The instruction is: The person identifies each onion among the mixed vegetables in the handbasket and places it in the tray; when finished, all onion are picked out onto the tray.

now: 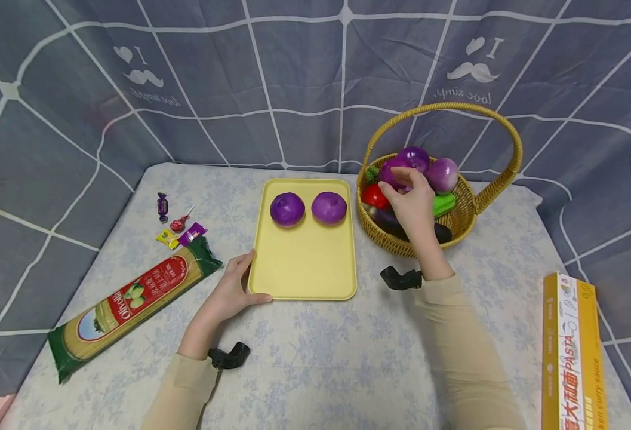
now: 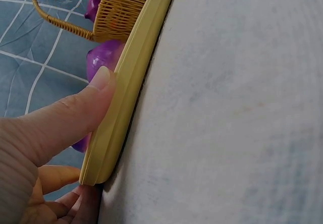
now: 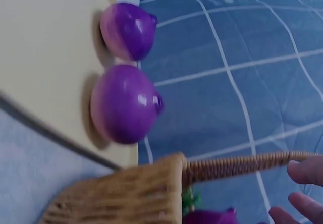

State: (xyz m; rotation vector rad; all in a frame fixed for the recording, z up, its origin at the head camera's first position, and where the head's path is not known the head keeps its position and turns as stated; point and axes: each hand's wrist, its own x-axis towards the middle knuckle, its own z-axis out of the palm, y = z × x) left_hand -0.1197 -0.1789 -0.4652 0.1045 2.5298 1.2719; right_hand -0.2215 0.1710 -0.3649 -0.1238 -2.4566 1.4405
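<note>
The left hand grips the near left corner of the yellow tray, thumb on top of the rim and fingers curled beneath it. The tray is a smooth rounded rectangle with a raised lip, its long axis running away from the person; the near two thirds of it is bare. Two glossy purple onions sit side by side at its far end, slightly apart.

The right hand reaches into the wicker basket, just right of the tray, its fingers curled round a purple onion in the basket; two more onions lie just behind. The basket is round, woven, with a tall arched handle crossing above the hand.

The table wears a pale flowered cloth, with open room in front of the tray. To the left, a long spaghetti packet lies slanted, near wrapped sweets. A yellow pasta box stands at the right edge.
</note>
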